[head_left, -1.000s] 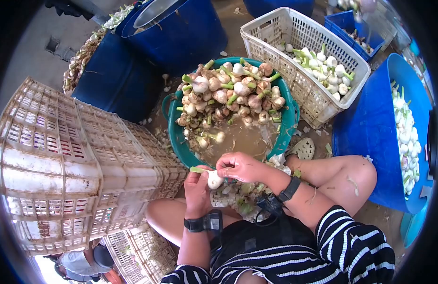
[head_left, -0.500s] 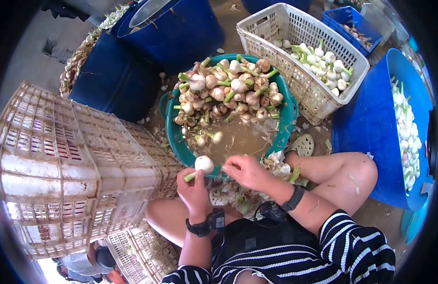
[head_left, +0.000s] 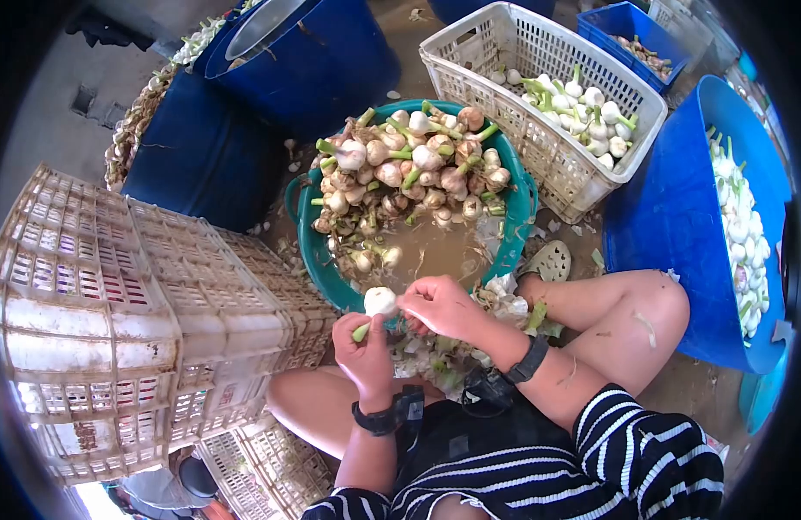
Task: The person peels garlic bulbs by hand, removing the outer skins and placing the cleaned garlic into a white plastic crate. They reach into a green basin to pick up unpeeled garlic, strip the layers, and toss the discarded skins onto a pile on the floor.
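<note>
Left hand (head_left: pixel 364 351) clasped around a peeled garlic bulb (head_left: pixel 381 302), right hand (head_left: pixel 444 308) pinched shut at its side, near green tub's rim (head_left: pixel 310 251).

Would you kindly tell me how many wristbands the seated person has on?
2. The left wristband is just behind the left hand, which holds a garlic bulb; the right wristband is just behind the right hand.

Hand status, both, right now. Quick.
Left hand: closed, holding a white garlic bulb with a green stem.
Right hand: fingers curled, tips at the bulb's side; whether they grip anything cannot be told.
</note>
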The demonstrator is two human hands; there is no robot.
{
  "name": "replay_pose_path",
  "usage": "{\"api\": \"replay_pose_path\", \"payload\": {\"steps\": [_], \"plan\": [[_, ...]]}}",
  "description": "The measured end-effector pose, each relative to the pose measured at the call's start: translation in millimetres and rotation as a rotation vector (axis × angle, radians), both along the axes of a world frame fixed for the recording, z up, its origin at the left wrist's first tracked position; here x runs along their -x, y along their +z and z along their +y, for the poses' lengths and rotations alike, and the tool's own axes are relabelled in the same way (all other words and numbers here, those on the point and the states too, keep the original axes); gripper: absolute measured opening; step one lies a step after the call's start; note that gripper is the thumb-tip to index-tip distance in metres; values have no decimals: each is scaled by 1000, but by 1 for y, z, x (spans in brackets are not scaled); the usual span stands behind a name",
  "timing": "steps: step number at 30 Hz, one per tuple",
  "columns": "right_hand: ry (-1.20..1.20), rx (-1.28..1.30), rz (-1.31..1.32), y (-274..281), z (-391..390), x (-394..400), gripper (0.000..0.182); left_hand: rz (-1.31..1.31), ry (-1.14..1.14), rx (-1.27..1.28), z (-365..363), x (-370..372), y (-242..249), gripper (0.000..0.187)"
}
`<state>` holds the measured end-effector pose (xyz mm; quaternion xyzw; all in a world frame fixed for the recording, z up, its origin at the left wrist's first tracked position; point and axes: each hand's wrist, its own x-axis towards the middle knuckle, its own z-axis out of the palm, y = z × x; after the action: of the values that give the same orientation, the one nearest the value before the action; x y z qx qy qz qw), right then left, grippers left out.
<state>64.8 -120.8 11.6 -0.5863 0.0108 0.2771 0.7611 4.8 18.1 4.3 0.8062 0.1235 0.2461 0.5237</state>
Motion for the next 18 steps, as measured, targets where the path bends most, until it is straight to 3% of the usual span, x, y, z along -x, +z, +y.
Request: {"api": "replay_pose_path", "payload": {"steps": [1, 3, 5, 7, 8, 9, 10, 12, 14, 16, 17, 18], "plan": [[-1, 0, 0, 0, 0, -1, 17, -70, -52, -247, 0, -1, 1, 14], [34, 193, -293, -2, 0, -4, 21, -92, -45, -254, -4, -2, 2, 13], [64, 183, -271, -17, 0, -1, 22, -113, -33, -264, -6, -2, 4, 13], [100, 172, -256, -43, -2, 8, 24, 164, 164, 670, -6, -3, 5, 11], [219, 338, -379, -61, -6, 19, 25, 162, 165, 668, -1, -3, 6, 11], [340, 504, -499, -71, -11, 26, 27, 205, 145, 937, 9, -4, 7, 12], [347, 500, -499, -73, -17, 29, 27, 247, 124, 1206, 14, -3, 9, 14], [753, 936, -643, -71, -26, 36, 32, 265, 150, 1251, 22, -3, 8, 18], [711, 906, -553, -46, -12, 22, 40, 316, 60, 1256, 33, -2, -1, 27], [-12, 126, -264, -49, 10, 12, 52, 335, 7, 1164, 22, -3, 2, 33], [-14, 133, -265, -54, 9, 4, 52, 347, -44, 1068, 15, -5, 5, 39], [76, -312, 121, -59, 7, -11, 59, 342, -44, 1074, 11, -6, 7, 39]]}}
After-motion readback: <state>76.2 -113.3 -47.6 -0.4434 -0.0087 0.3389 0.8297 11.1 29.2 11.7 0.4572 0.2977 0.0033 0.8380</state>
